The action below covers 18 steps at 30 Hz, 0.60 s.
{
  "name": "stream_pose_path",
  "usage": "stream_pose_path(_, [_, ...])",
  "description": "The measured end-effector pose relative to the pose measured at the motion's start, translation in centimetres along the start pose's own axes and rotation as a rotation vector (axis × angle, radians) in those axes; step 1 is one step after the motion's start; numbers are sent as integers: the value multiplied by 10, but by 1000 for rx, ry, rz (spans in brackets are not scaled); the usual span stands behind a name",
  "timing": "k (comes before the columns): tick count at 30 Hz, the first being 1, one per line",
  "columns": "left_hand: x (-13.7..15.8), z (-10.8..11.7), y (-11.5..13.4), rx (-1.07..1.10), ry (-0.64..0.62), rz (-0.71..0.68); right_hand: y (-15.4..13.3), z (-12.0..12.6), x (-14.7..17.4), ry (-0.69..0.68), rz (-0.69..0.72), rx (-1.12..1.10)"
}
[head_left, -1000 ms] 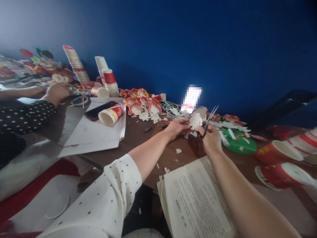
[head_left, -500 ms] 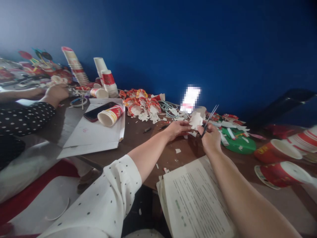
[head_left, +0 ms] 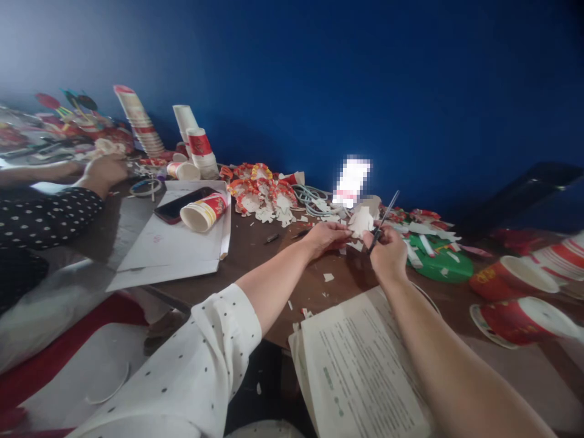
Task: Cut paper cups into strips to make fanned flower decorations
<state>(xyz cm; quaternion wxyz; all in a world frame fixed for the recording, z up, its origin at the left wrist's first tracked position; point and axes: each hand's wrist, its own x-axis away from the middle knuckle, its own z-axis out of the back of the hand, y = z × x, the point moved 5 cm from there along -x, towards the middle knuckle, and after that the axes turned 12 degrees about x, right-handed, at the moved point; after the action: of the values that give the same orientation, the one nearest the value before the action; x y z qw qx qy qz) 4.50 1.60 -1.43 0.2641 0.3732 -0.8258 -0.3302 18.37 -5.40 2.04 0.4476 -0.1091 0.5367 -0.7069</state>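
Note:
A whitish paper cutout (head_left: pixel 362 222) with a jagged outline is pinched at its left side by my left hand (head_left: pixel 329 236). My right hand (head_left: pixel 387 252) grips a pair of scissors (head_left: pixel 389 208), whose blades point up and away and look nearly together. The scissors are close beside the cutout's right edge; whether the blades touch it I cannot tell. Behind my left hand, several red and white cutouts (head_left: pixel 264 191) lie in a heap. Paper scraps (head_left: pixel 328 277) are scattered on the brown table (head_left: pixel 314 304) around my hands.
A green plastic disc (head_left: pixel 442 267) under paper strips lies to the right, with red paper cups (head_left: pixel 511 277) beyond. On the left are a white box lid (head_left: pixel 164 255) with a phone and a cup, stacked cups (head_left: pixel 141 125), and another person's hand (head_left: pixel 106 169). Printed sheets (head_left: pixel 356 359) lie in front.
The scissors' blades have come closer together and tilt slightly differently. My right hand has shifted very slightly left. The cutout and my left hand stay almost in place.

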Motion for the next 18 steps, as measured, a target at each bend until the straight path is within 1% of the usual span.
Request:
stream_pose_path(2, [0,0,2,-17,-8,-19,-1,-1,0,-22,4,17])
stream_pose_path(6, [-2,0,6,-47,-37,-69,-4,-6,2,-130,33,12])
stream_pose_path(9, [-5,3,6,-67,-21,-104,-7,-8,4,-182,61,-24])
stream_pose_path(11, [-6,4,5,-99,-2,-115,-6,-7,4,-169,44,-57])
stream_pose_path(14, [-6,4,3,-149,5,-103,2,-2,0,-88,-33,-130])
stream_pose_path(16, [-4,3,4,-149,9,-99,9,0,-3,-36,-72,-190])
stream_pose_path(18, [-3,2,6,-120,18,-110,13,0,-6,-12,-85,-222])
